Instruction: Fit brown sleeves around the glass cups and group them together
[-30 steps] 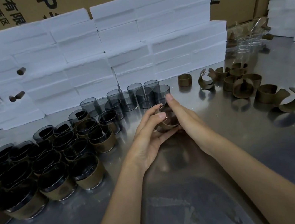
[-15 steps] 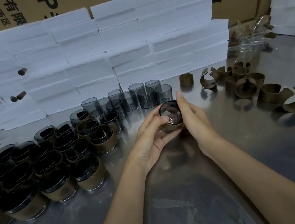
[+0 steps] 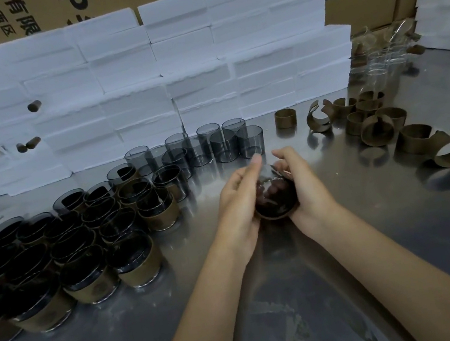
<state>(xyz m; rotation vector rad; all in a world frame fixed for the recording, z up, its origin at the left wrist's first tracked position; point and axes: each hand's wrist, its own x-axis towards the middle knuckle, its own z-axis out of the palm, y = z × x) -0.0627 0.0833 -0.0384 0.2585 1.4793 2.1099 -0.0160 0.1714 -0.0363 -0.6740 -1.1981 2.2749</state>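
Many sleeved cups (image 3: 88,252) left, loose sleeves (image 3: 374,127) right

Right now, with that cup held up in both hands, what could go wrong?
1. The glass cup is off the steel table, gripped only by the left hand and right hand; a slip while the brown sleeve is pushed on could drop it.
2. The sleeved cups stand tightly packed; setting this one down carelessly may knock glass together.
3. Reaching for the loose sleeves could bump the bare cups.
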